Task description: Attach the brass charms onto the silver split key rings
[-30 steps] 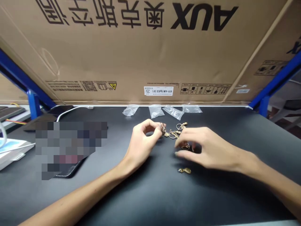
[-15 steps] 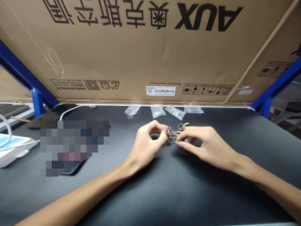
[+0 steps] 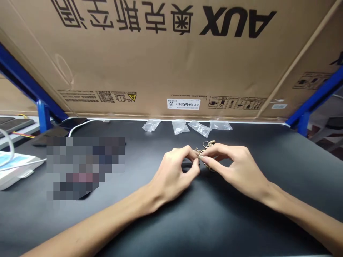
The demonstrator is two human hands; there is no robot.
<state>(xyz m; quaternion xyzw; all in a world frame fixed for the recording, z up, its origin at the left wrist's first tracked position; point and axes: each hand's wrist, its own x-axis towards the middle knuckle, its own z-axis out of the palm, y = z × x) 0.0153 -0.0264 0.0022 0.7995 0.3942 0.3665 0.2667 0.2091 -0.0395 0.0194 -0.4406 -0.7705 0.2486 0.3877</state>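
My left hand and my right hand meet over the dark tabletop, both closed in a pinch. Their fingertips nearly touch around a small brass-coloured metal piece, mostly hidden by the fingers, which looks like part of a key ring. Just behind my right fingers lies a loose key ring with a bronze-coloured pendant. More metal bits show under my right hand, too covered to tell apart.
Several clear plastic bags lie along the back edge, before a big cardboard box. At left are a blurred-out patch, a white cable and a white box. Blue metal posts stand either side.
My left hand has moved right and slightly nearer to me, bringing its fingertips against those of my right hand. The ring in its fingers is now mostly hidden. My right hand has barely moved.
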